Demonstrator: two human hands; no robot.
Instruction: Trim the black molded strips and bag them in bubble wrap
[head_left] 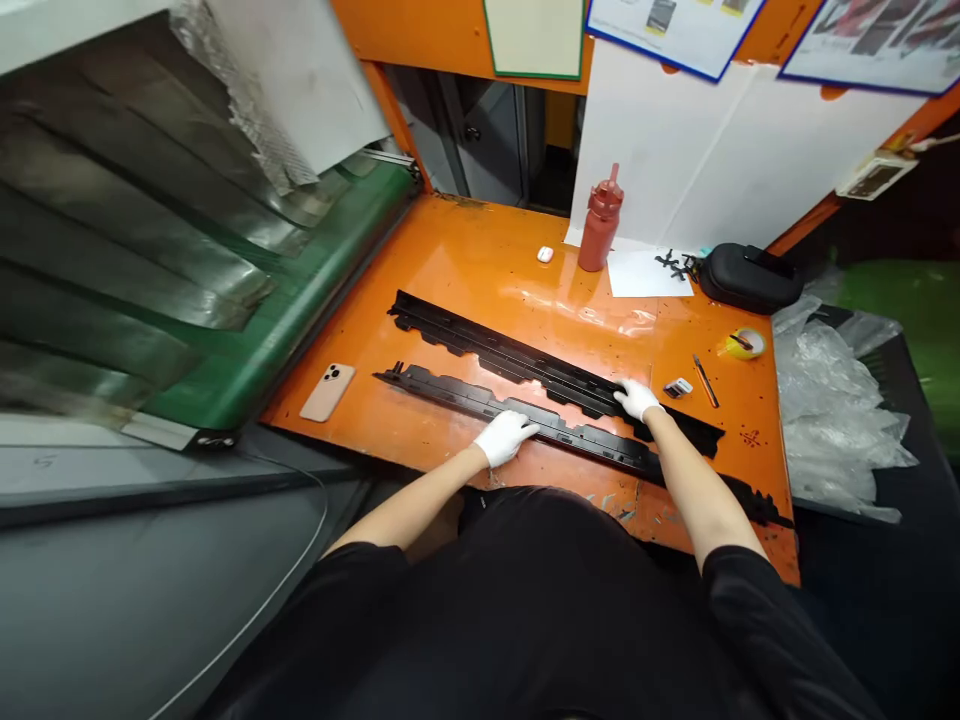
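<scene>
Two long black plastic trim strips lie side by side, slanting across the orange table. My left hand [504, 438], in a white glove, is closed on the near edge of the nearer trim strip [592, 440], around its middle. On the farther trim strip [495, 350], my right hand [636, 399], also gloved in white, grips toward the right end with thumb and fingers. My right forearm crosses above the nearer strip and hides part of it. Both strips have notched edges and rest on the table.
An orange table [442, 255] holds a phone [328, 392], a red bottle [601, 225], a black case [750, 277], yellow tape [745, 344] and a cutter knife [706, 381]. A green conveyor belt [300, 310] borders the left. Clear plastic bags [832, 410] pile at the right.
</scene>
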